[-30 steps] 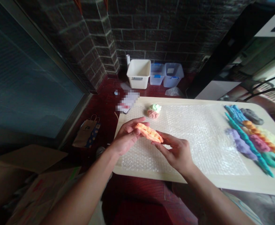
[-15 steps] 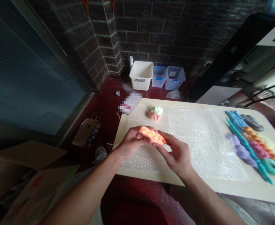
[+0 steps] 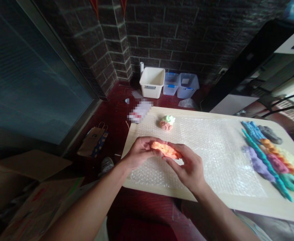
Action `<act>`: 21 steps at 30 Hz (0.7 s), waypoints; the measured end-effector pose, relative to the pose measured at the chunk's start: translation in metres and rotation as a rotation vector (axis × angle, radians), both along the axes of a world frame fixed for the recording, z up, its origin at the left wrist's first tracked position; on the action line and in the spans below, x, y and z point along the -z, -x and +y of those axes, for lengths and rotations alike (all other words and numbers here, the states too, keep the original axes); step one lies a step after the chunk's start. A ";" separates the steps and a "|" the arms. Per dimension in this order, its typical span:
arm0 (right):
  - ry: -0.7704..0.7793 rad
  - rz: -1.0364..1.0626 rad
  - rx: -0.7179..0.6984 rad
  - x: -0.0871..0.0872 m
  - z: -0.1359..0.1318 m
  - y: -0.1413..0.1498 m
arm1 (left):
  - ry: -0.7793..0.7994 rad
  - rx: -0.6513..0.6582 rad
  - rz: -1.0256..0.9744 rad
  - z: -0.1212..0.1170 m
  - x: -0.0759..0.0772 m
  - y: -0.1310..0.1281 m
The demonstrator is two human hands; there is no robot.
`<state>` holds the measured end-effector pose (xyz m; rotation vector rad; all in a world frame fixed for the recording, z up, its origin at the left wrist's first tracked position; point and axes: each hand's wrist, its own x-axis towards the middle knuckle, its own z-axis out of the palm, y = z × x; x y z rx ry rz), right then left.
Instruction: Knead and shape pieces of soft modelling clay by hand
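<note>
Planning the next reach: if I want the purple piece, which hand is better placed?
Right hand, likely: it is nearer the purple piece, which lies to its right. The left hand also holds the orange piece, so could keep it.

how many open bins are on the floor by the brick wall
3: a white bin on the left, a clear bin in the middle, and another clear bin on the right. More could be hidden behind the table.
</note>
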<state>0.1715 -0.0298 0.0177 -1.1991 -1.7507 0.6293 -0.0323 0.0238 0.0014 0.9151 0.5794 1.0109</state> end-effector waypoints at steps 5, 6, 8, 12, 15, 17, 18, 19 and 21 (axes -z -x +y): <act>-0.007 -0.041 0.007 -0.003 -0.001 -0.002 | -0.034 0.027 -0.003 0.002 -0.002 0.002; -0.005 -0.042 0.007 -0.002 -0.001 -0.003 | -0.040 0.021 -0.005 0.003 -0.003 0.003; -0.007 -0.037 0.012 0.000 -0.001 -0.004 | -0.046 0.003 -0.001 0.005 -0.002 0.005; -0.010 -0.038 0.028 0.002 -0.001 -0.004 | -0.036 -0.028 0.023 0.006 0.001 0.008; -0.020 -0.074 0.027 0.000 -0.003 -0.003 | -0.023 -0.029 0.021 0.006 0.000 0.009; -0.024 -0.079 0.038 -0.001 -0.003 -0.003 | -0.012 -0.010 0.001 0.005 -0.002 0.008; -0.019 -0.072 0.044 -0.001 -0.003 -0.003 | -0.005 0.009 -0.010 0.004 -0.003 0.007; -0.007 -0.061 0.046 -0.001 -0.003 -0.002 | 0.003 0.029 -0.018 0.004 -0.004 0.005; 0.028 -0.030 0.043 0.001 -0.003 -0.002 | 0.017 0.059 -0.015 0.003 -0.005 0.003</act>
